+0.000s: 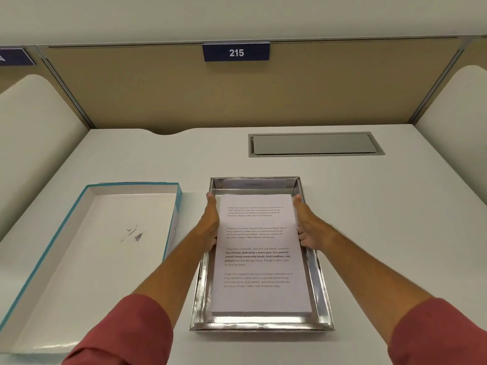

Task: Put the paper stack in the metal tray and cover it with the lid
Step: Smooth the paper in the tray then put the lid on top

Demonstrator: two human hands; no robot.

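Note:
A white paper stack (258, 259) with printed text lies inside the shiny metal tray (261, 324) at the desk's middle. My left hand (209, 225) grips the stack's left edge and my right hand (307, 227) grips its right edge, both near the far half. Fingers under the sheets are hidden, so I cannot tell whether the far end rests on the tray floor. The lid (87, 248), teal outside and white inside, lies upside down to the left of the tray.
A grey metal cable flap (313, 144) is set into the white desk behind the tray. A tan partition with a blue sign reading 215 (236, 51) closes the back. Rounded white side panels stand at left and right.

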